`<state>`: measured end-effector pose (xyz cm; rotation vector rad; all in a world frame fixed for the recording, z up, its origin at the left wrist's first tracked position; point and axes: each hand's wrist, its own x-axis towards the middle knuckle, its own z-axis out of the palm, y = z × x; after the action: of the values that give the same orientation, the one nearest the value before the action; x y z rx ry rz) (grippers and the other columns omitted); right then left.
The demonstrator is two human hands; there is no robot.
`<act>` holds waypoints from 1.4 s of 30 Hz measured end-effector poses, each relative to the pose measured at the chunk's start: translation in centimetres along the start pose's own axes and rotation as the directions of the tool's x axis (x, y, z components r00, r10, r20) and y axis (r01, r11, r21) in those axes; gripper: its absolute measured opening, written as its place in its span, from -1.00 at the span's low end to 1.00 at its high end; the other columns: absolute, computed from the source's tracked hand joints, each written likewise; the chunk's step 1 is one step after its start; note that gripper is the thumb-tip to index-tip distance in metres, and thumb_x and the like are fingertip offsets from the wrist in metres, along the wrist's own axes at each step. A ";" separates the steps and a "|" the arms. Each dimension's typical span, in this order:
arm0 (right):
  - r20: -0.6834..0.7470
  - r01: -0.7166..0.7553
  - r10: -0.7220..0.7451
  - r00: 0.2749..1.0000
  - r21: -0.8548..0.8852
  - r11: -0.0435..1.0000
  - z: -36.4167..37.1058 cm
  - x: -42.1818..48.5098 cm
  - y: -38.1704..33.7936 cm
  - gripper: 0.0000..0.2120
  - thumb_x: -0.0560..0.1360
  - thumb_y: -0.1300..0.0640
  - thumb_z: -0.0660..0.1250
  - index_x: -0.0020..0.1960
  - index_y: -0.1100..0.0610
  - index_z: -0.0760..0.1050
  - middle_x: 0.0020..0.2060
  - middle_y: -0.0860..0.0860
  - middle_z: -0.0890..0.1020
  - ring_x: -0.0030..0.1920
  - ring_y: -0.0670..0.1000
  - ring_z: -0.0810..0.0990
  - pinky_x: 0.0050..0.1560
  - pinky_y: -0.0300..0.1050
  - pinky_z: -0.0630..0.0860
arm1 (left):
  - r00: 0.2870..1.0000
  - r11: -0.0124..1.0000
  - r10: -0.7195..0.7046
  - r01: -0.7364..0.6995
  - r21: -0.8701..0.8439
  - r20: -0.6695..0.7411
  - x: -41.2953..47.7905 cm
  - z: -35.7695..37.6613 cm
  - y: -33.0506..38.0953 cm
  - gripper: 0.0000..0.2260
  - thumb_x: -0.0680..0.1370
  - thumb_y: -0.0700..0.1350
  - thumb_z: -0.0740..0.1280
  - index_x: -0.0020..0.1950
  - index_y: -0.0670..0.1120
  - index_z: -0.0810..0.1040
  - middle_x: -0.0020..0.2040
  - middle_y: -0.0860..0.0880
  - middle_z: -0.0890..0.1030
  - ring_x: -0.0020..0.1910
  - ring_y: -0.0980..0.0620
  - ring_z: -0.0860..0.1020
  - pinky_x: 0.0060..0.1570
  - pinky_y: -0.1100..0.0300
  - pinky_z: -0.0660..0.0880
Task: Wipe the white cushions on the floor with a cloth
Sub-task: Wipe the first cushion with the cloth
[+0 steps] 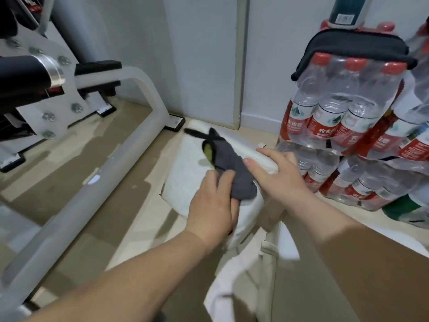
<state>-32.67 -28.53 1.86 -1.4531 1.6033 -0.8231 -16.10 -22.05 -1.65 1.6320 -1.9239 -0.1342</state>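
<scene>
Grey cloth (228, 163) bunched in the left grip (212, 205), fingers curled round its near end. The rest trails away from the person across the white cushion (185, 180). Yellow-green patch at the cloth's far end.

Cushion lies on the floor (144, 163), long axis running from the person's body toward the wall, far end close to the foot of the gym frame (153, 101).

Right grip (278, 175) is clamped on the cushion's right edge, fingers curled over a raised fold; it looks to be steadying or lifting that side. Cannot tell whether that fold is a second cushion. Packs of water bottles (343, 112) are stacked near, to the right.

Key relation: the bare cushion surface lies left of and beyond the cloth, so the left grip is the nearer one to it, and the cloth rests on it.

Judgement: the wiping stroke wants to run along the long axis, away from the body and back, with the right grip holding the edge so the cushion does not slide. The cloth is loosely bunched and may drag rather than wipe flat.
</scene>
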 end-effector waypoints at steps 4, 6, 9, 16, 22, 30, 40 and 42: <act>-0.008 -0.016 0.016 1.000 0.033 0.999 0.1 0.2 0.3 -0.53 0.38 -0.44 0.48 0.23 -0.31 0.59 0.10 -0.19 0.39 0.34 -0.03 0.46 0.48 0.00 0.39 | 0.974 0.970 0.202 -0.213 0.113 0.102 1.3 -2.1 -5.0 -0.59 0.51 0.00 0.31 0.35 0.05 0.36 0.06 -0.15 0.46 -0.09 -0.23 0.54 -0.28 -0.06 0.56; -0.028 -0.020 0.021 0.999 0.056 0.998 0.5 0.2 0.2 -0.54 0.33 -0.47 0.48 0.15 -0.32 0.61 0.11 -0.18 0.40 0.35 -0.03 0.46 0.50 0.03 0.38 | 0.991 0.982 -0.135 0.134 0.133 -0.002 1.2 -2.8 -7.4 -0.62 0.56 0.01 0.22 0.38 0.12 0.33 0.16 -0.12 0.43 0.01 -0.24 0.54 -0.14 -0.07 0.54; -0.062 -0.020 0.025 0.998 0.083 0.996 0.8 0.3 0.1 -0.68 0.34 -0.43 0.50 0.01 -0.34 0.61 0.13 -0.14 0.40 0.37 -0.02 0.45 0.51 -0.01 0.35 | 0.709 0.709 -0.704 0.705 0.003 -0.047 1.0 -2.3 -10.2 -0.64 0.65 -0.10 0.17 0.45 -0.04 0.29 0.21 -0.08 0.46 0.04 -0.22 0.54 -0.03 0.01 0.44; -0.113 -0.049 0.059 0.992 0.085 0.995 1.3 0.2 -0.2 -0.61 0.34 -0.41 0.51 0.06 -0.24 0.64 0.12 -0.12 0.41 0.27 -0.01 0.53 0.42 -0.01 0.44 | 0.808 0.792 -0.589 0.573 -0.210 -0.018 -0.7 -1.7 -1.8 -0.67 0.64 -0.12 0.21 0.40 -0.08 0.29 0.27 -0.13 0.43 0.11 -0.20 0.54 0.00 0.08 0.45; -0.123 0.003 0.001 0.992 0.029 1.000 1.2 0.8 0.2 -0.81 0.48 -0.25 0.44 0.08 -0.28 0.57 -0.04 -0.12 0.36 0.24 0.04 0.53 0.28 -0.12 0.39 | 0.922 0.963 0.268 -0.268 -0.040 0.281 -1.1 -1.7 -0.3 -0.56 0.50 0.00 0.34 0.33 0.05 0.28 0.11 -0.11 0.41 -0.05 -0.18 0.52 -0.34 -0.03 0.52; -0.062 -0.050 0.056 0.997 0.089 0.995 0.1 0.4 0.3 -0.74 0.47 -0.38 0.45 0.07 -0.30 0.60 0.12 -0.11 0.40 0.27 -0.01 0.46 0.37 -0.04 0.39 | 0.747 0.765 -0.641 0.640 0.071 0.176 -0.6 -3.2 -9.5 -0.68 0.64 -0.26 0.23 0.40 -0.12 0.41 0.12 -0.20 0.49 0.19 -0.26 0.53 0.17 -0.09 0.47; -0.130 -0.096 0.107 0.986 0.091 0.991 0.7 -0.1 -0.3 -0.72 0.46 -0.34 0.45 0.09 -0.26 0.59 0.14 -0.08 0.41 0.21 -0.02 0.50 0.19 -0.11 0.37 | 0.996 1.000 -0.014 0.013 0.008 0.093 0.6 -1.5 0.7 -0.58 0.51 -0.09 0.30 0.34 0.03 0.30 0.16 -0.11 0.43 -0.14 -0.24 0.54 -0.31 -0.02 0.48; -0.133 -0.094 0.104 0.986 0.083 0.992 0.7 -0.2 -0.4 -0.72 0.46 -0.32 0.44 0.12 -0.26 0.60 0.12 -0.10 0.41 0.19 -0.02 0.51 0.16 -0.11 0.37 | 0.995 0.997 0.046 -0.052 0.062 0.091 1.1 -2.0 -1.7 -0.54 0.48 -0.09 0.32 0.36 0.07 0.28 0.15 -0.13 0.44 -0.15 -0.25 0.55 -0.34 0.03 0.44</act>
<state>-31.90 -28.34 1.90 -1.2758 1.7121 -0.9332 -13.69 -22.92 -0.37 1.6440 -2.0540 -0.1284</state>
